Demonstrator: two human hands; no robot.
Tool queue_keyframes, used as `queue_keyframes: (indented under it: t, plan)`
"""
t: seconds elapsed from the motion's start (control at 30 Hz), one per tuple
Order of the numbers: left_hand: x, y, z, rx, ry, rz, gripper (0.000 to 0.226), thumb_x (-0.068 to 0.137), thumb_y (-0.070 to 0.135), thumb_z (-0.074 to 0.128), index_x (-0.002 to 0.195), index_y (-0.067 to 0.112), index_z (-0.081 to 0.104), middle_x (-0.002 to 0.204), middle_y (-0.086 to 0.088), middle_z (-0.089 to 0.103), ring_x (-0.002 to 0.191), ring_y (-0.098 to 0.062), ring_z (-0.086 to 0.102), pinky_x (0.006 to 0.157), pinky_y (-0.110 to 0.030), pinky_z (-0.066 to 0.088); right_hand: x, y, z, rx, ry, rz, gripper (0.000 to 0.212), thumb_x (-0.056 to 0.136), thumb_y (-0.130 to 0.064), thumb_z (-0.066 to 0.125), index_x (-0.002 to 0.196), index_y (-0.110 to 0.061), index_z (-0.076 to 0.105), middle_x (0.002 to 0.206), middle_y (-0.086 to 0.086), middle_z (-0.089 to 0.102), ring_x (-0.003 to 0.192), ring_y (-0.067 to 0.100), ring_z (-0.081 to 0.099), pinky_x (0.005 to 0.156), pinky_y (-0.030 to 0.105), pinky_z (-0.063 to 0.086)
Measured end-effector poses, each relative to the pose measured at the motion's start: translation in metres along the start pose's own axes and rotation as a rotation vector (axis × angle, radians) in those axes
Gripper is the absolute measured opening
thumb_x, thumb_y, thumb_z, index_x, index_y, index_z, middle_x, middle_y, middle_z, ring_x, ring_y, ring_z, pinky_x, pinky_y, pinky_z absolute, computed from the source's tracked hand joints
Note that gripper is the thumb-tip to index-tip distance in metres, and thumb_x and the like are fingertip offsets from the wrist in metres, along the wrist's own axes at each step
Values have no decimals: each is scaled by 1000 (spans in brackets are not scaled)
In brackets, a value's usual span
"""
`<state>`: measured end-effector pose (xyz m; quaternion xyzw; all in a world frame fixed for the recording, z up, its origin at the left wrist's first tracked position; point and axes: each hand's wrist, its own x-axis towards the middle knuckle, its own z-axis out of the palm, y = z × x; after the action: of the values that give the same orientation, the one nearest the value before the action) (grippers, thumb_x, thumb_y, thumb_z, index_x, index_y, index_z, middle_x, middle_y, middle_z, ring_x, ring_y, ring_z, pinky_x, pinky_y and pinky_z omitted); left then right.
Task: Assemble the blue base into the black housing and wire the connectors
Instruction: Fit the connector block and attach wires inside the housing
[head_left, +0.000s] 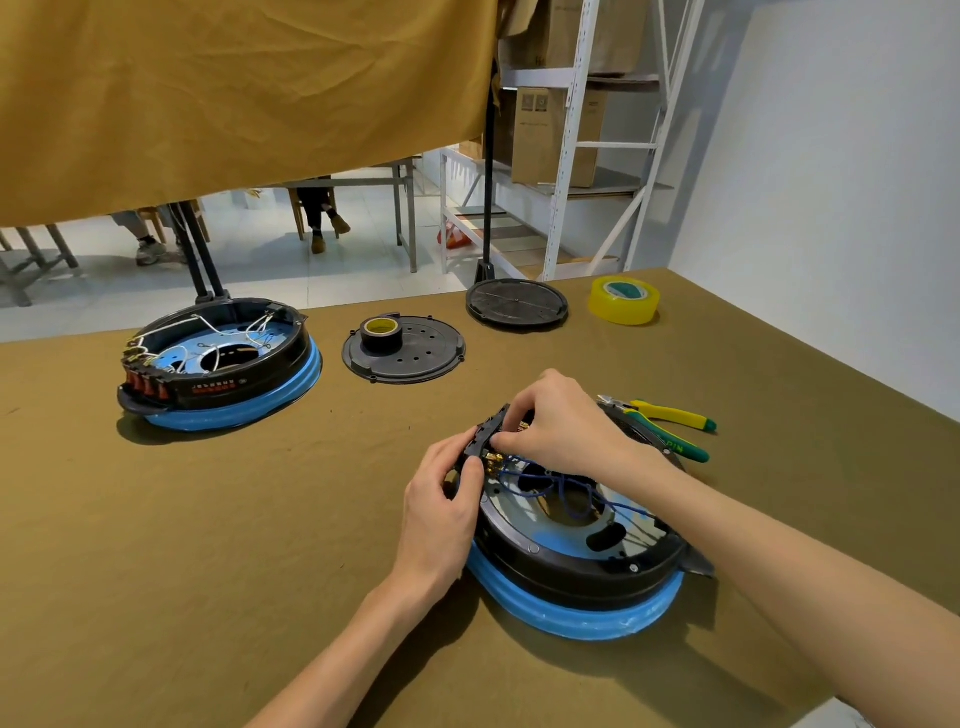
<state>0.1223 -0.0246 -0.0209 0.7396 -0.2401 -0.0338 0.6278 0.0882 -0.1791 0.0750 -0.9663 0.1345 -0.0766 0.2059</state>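
Note:
A black housing (576, 569) sits on its blue base (582, 616) near the table's front, with blue wires (576, 491) looped inside it. At the housing's left rim stands a black connector block (485, 434) with brass terminals. My left hand (441, 514) grips the lower end of that block from the left. My right hand (558, 423) reaches over the housing and pinches the block's upper part with curled fingers. What lies under my right palm is hidden.
A second black housing on a blue base (218, 366), with white wires, sits at the far left. Two black round covers (415, 358) (517, 304) lie behind, one carrying a black tape roll (381, 332). Yellow tape (623, 300) and yellow-green pliers (670, 426) lie to the right.

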Motion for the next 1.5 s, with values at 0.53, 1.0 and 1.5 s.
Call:
queue_keyframes:
  t: [0.53, 1.0, 1.5]
  plan:
    - [-2, -2, 1, -5, -7, 13, 36, 107, 30, 48, 142, 30, 56, 131, 28, 55, 124, 16, 48, 102, -15, 42, -12, 3, 12, -66, 103, -82, 17, 92, -35, 74, 97, -19, 79, 111, 4, 52, 111, 23, 42, 96, 36, 42]
    - [0, -1, 1, 19, -5, 3, 38, 107, 30, 48, 143, 26, 56, 133, 21, 57, 123, 17, 48, 98, -7, 41, -16, 11, 22, -69, 80, -308, 14, 91, -35, 76, 92, -22, 81, 100, -6, 48, 100, 14, 37, 85, 27, 36]
    - [-1, 4, 0, 120, 20, -44, 39, 104, 31, 52, 144, 31, 55, 141, 13, 57, 137, -8, 44, 116, -43, 40, -17, 17, 10, 21, 33, -269, 22, 85, -41, 80, 96, -22, 82, 94, -7, 55, 87, 9, 52, 74, 26, 45]
